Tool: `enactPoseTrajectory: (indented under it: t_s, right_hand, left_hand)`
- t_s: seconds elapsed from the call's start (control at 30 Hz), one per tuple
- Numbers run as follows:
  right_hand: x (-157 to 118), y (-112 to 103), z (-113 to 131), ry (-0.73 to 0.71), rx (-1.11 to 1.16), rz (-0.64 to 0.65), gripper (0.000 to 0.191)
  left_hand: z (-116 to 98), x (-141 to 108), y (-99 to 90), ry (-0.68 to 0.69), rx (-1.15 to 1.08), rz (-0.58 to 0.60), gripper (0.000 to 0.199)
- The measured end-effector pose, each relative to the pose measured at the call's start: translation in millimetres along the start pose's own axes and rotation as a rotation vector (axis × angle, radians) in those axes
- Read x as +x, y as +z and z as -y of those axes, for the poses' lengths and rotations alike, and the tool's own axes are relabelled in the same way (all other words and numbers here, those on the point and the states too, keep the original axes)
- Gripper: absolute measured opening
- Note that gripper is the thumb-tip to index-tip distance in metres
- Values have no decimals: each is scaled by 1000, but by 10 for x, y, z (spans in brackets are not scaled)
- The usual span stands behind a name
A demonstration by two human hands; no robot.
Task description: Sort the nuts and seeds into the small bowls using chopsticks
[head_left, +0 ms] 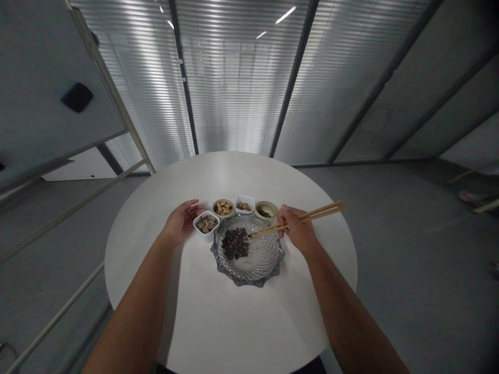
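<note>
Wooden chopsticks [324, 209]: pinched by the fingers of the right hand [299, 230], at 2 o'clock of the cut-glass bowl [252, 279]; tips reach the dark seeds [235, 244], any grip there too small to tell.
Dark seeds: heaped in the cut-glass bowl toward 10 o'clock.
Left hand [181, 221]: fingers loosely spread, just beside the white dish [204, 236] of striped seeds [206, 223] at 10 o'clock.
Around the glass: round nut bowl [214, 210] at 11, square nut dish [245, 198] at 12, round seed bowl [267, 204] at 1.

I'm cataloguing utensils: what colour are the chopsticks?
The chopsticks are light yellowish-brown, seen best in the head view.
</note>
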State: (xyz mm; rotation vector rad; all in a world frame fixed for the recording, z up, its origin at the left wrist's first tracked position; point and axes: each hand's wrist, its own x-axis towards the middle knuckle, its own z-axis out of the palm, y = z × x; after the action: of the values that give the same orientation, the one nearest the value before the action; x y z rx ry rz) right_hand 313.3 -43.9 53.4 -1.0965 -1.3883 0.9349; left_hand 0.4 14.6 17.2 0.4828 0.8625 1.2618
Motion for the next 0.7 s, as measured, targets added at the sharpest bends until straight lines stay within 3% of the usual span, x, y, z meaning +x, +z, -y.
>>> enactPoseTrajectory:
  t_s: [0.43, 0.7]
  right_hand:
    - [-15, 32, 53, -29, 40, -73, 53]
    - [-14, -21, -4, -76, 77, 29, 52]
  left_hand:
    - [4, 1, -10, 13, 7, 17, 17]
    - [9, 14, -24, 11, 9, 20, 17]
